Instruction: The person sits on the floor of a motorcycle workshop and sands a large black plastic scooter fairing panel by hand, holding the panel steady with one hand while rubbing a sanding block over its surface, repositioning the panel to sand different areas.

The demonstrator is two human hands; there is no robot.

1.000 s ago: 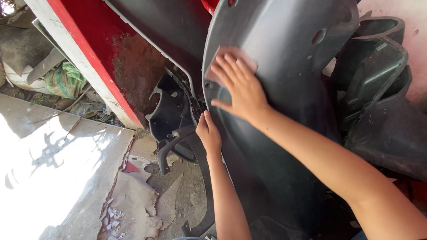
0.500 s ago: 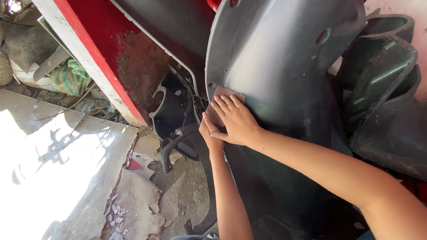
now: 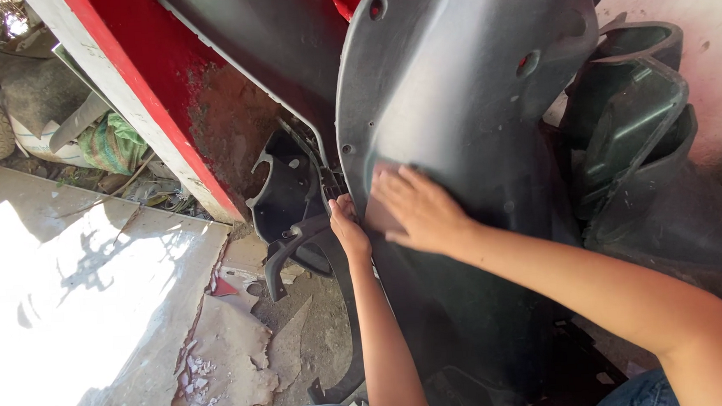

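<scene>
Grey plastic fairing panel (image 3: 471, 98): right hand (image 3: 419, 212) flat on it, left hand (image 3: 350, 228) gripping edge.

Large plastic panel (image 3: 463, 99): matte dark grey. Pillar (image 3: 146, 107), far left: red with white edge, rust-brown patch. Crumpled cloth (image 3: 111, 144): green. Near-left floor slab (image 3: 77, 284): pale, sunlit.

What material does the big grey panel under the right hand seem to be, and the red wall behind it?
The grey panel looks like moulded plastic with a dull, dusty matt finish: it has curved formed edges and round fixing holes. The right hand lies flat on it. The red wall appears to be painted masonry or plaster; the paint is worn to a rough brown patch.
</scene>
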